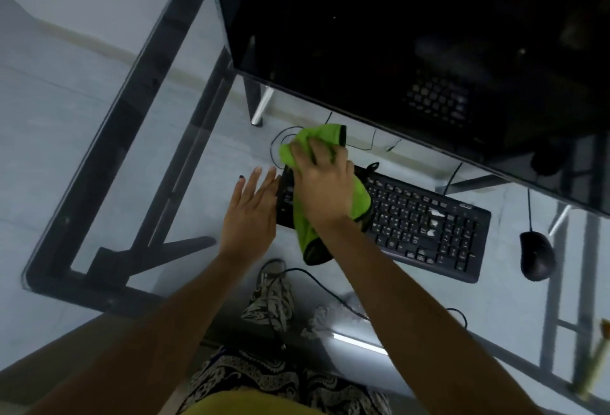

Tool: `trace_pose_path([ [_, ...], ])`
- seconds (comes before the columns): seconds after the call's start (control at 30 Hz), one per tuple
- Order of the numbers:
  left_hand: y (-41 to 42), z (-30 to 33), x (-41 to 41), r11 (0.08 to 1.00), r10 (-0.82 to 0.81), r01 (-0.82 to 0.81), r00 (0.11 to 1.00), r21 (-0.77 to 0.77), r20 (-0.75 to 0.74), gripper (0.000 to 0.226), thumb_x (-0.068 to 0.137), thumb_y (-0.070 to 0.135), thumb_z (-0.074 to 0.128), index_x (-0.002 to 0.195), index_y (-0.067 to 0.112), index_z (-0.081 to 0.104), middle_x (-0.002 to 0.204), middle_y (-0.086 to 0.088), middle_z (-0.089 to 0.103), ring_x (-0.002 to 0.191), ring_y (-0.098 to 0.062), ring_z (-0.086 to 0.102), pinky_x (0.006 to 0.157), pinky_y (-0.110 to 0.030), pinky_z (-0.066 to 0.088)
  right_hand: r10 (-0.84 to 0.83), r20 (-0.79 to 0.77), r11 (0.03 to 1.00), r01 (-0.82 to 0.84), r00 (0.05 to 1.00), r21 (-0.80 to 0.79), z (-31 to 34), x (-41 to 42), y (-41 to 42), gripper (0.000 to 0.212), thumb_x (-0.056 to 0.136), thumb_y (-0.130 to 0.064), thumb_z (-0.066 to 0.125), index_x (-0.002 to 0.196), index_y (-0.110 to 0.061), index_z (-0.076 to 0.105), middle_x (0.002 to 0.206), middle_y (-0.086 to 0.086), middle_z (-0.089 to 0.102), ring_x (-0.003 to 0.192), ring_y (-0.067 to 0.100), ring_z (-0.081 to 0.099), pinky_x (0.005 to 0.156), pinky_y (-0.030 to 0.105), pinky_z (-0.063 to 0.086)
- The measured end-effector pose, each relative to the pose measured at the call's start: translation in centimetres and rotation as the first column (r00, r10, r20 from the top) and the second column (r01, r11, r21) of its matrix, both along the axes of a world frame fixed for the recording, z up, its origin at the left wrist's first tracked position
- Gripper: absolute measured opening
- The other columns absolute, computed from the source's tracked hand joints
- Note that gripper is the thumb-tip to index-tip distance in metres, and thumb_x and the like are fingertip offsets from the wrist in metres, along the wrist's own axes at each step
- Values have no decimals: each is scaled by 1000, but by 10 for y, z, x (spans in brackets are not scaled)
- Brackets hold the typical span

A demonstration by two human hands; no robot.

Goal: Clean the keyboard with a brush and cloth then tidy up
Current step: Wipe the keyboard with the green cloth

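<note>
A black keyboard (425, 226) lies on the glass desk (138, 157), in front of the dark monitor. A green cloth (317, 137) with a dark edge covers the keyboard's left end. My right hand (325, 183) lies on top of the cloth, fingers spread, pressing it onto the keys. My left hand (249, 213) rests with straight fingers against the keyboard's left edge. No brush is clearly in view; a yellowish blurred object (594, 362) stands at the lower right.
A large dark monitor (412, 35) fills the top right. A black mouse (536, 256) with its cable sits right of the keyboard. Cables run under and behind the keyboard. Through the glass I see the desk frame, floor and my foot.
</note>
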State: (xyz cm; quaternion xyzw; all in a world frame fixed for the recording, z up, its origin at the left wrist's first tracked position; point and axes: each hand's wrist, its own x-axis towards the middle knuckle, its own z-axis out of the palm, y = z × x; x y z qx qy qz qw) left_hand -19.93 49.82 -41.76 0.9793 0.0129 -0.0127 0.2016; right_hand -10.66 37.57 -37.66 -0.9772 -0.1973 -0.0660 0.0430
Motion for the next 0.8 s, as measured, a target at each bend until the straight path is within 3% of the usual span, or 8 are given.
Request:
trace_pose_path([
  [0.07,-2,1,0,1000,1,-1,1000,9,-6,49,98,19,23,143,6,37,151,-9,39,145,-29,23,119,-47,16,5,-60,999,-7,998,-34,-2,8,-45,46,83,-19,63,128,-26,60,126,6,63,104,36,57,80,41,48],
  [0.17,-6,1,0,999,19,-19,1000,41,-16,49,98,19,26,145,6,35,154,-8,34,146,-27,18,120,-46,14,-204,-49,979,203,978,-19,0,11,-123,43,92,-28,46,132,-22,58,128,9,63,101,37,58,83,39,46],
  [0.27,-6,1,1,998,15,-15,1000,56,-11,48,98,18,29,144,6,36,153,-8,34,146,-28,18,119,-48,15,-279,-45,959,281,959,45,-2,8,-94,43,90,-32,46,128,-21,61,123,7,65,100,37,57,80,38,46],
  [0.37,-5,-1,1,999,12,-12,1000,46,-18,48,99,19,26,144,7,38,152,-7,37,146,-28,21,119,-49,17,-20,-18,996,21,1000,91,3,-1,-19,40,86,-33,59,125,-25,61,123,5,64,105,37,56,80,38,47],
  [0.43,-6,-1,1,999,6,-5,1000,35,-10,48,98,18,26,143,7,40,150,-8,41,145,-29,24,118,-50,19,183,3,982,-183,983,35,-1,7,-9,39,86,-37,60,123,-27,63,123,4,64,103,38,55,77,41,49],
  [0.6,-6,0,2,1000,4,-5,1000,23,18,47,99,20,28,141,8,44,150,-7,41,143,-30,27,117,-51,23,99,-62,994,-96,993,49,-5,18,-46,43,97,-49,43,131,-28,59,132,4,60,109,36,53,89,42,45],
  [0.73,-4,-1,3,1000,-1,1,1000,9,16,46,98,19,29,139,8,45,149,-7,42,142,-30,30,114,-53,27,275,-3,961,-275,961,-20,4,-8,-35,34,92,-40,55,123,-30,65,133,5,58,109,38,47,82,45,44],
  [0.8,-3,-2,3,1000,-5,4,1000,22,16,47,97,19,29,141,9,43,149,-7,42,142,-30,31,114,-52,27,228,-13,974,-228,974,-15,8,13,-22,31,90,-34,58,120,-30,67,130,5,60,106,40,49,79,46,47],
])
